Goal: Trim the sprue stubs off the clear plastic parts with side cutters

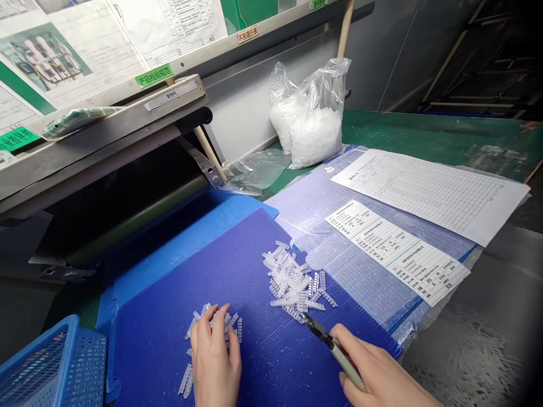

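My left hand [215, 356] rests over a small pile of translucent plastic strips [186, 380] on the blue board [169, 282]; its fingers are curled and spaced, and whether a strip is between them is hidden. My right hand [365, 362] is closed round a pair of cutters [343, 359] with grey handles. The dark cutter tips touch or nearly touch the near edge of a larger pile of strips [292, 280] at the middle of the board.
A blue basket [87, 362] stands at the lower left. Paper label sheets [396, 251] and a printed form [428, 189] lie at the right. Clear bags of white material [316, 127] stand behind. A conveyor [161, 209] runs at the back left, below a shelf.
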### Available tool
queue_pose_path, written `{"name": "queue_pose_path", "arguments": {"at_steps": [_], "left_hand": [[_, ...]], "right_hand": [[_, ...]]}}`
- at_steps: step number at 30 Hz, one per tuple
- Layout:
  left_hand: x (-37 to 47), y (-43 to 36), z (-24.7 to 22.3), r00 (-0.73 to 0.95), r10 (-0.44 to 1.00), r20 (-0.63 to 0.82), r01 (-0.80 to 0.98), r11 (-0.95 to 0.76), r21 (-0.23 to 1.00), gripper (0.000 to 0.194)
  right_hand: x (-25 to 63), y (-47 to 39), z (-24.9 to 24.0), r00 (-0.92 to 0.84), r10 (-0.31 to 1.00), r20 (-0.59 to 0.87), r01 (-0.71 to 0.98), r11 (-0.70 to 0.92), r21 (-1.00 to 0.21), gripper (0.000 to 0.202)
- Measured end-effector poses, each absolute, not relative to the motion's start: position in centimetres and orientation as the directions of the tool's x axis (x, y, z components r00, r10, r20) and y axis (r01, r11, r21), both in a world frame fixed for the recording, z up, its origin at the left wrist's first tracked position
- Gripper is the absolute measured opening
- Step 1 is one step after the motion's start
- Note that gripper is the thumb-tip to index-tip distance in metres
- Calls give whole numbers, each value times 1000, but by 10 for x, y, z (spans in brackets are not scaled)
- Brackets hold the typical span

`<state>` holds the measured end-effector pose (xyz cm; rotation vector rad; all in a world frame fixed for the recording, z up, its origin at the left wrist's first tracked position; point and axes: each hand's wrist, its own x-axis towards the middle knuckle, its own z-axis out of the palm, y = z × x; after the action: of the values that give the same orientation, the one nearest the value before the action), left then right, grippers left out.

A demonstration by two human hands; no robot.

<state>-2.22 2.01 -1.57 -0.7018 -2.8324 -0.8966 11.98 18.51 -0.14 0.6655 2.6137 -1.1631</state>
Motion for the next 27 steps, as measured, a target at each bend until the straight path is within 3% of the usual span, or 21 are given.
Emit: {"name": "queue_pose_path", "arguments": {"at_steps": [2,5,7,14,17,20,27], "left_hand": [[-26,28,-14,-823,534,195,553,674,489,25],[-26,55,-15,-699,714,39,570,524,632,21],[-25,70,-20,-663,748,-24,513,477,714,18],[-21,68,-26,-713,681,-167,254,472,844,11],[-13,63,-18,-710,633,-308,-151,291,945,15],[-5,61,-8,-693,586,-420,-511,12,860,24],[3,57,5,-732,548,-406,-558,-139,818,13]], "right_hand": [[118,187,-2,-872,313,-377,490,579,-652,11],[115,188,-1,-875,313,-370,484,588,-647,11],[115,189,0,-876,325,-357,483,595,-643,12],[118,188,-2,-869,346,-355,496,597,-631,13],[115,185,2,-881,312,-355,472,617,-630,15],[112,183,10,-902,285,-324,430,654,-623,19],[112,187,25,-929,175,-328,347,719,-602,24]]}}
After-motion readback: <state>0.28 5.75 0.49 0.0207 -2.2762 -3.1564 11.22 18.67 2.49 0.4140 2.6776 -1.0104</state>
